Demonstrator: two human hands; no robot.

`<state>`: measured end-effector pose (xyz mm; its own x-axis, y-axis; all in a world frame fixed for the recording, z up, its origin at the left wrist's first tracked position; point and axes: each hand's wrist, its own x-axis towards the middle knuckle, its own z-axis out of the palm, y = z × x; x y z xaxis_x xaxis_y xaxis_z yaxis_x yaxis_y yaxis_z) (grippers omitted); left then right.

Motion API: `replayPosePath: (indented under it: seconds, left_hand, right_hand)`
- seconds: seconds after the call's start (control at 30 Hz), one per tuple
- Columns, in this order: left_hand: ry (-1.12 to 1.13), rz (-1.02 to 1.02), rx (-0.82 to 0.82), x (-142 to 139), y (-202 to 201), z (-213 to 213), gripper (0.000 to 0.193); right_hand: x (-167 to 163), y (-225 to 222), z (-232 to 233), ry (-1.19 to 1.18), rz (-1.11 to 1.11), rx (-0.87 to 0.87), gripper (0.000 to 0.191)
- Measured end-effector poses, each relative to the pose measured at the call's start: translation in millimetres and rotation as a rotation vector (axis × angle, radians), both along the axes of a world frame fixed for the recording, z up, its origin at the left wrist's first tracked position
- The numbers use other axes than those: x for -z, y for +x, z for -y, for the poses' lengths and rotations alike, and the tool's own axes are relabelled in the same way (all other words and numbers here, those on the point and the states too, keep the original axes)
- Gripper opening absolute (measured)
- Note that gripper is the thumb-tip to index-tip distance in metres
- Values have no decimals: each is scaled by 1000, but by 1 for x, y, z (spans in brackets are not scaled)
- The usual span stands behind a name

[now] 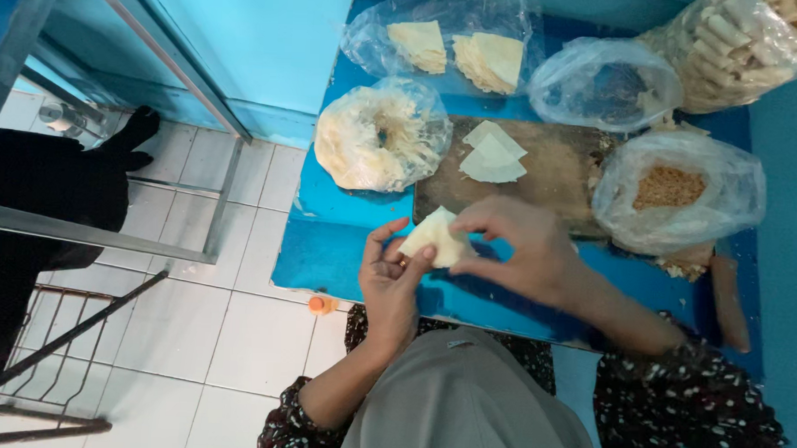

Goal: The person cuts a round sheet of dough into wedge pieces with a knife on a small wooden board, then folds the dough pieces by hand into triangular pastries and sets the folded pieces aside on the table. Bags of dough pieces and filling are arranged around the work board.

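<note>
My left hand (390, 277) and my right hand (521, 248) together hold a pale folded pastry wrapper (437, 238) just above the near edge of the blue table (345, 249). The left fingers pinch its lower left corner, the right fingers pinch its right side. Behind it, on a brown wooden board (559, 181), lie a few flat wrapper sheets (492, 154). A clear bag of brown crumbly filling (673, 191) stands open at the board's right end.
A ring-shaped bag of pale dough sheets (379, 137) sits left of the board. Further back are a bag of folded wrappers (458, 49), a nearly empty clear bag (602, 81) and a bag of rolled pieces (745, 42). White tiled floor and metal frames lie left.
</note>
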<state>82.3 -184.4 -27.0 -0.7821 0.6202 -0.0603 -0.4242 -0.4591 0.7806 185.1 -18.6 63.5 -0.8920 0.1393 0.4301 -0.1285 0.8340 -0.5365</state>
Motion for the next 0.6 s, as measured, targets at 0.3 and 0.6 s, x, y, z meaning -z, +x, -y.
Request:
replayPosePath:
  seconds: [0.3, 0.6]
  left_hand:
    - [-19, -87, -13, 10, 14, -9, 47]
    - [-39, -186, -26, -4, 20, -3, 49]
  right_hand:
    - [35, 8, -6, -933, 135, 135, 23]
    - [61, 16, -23, -1139, -21, 225, 20]
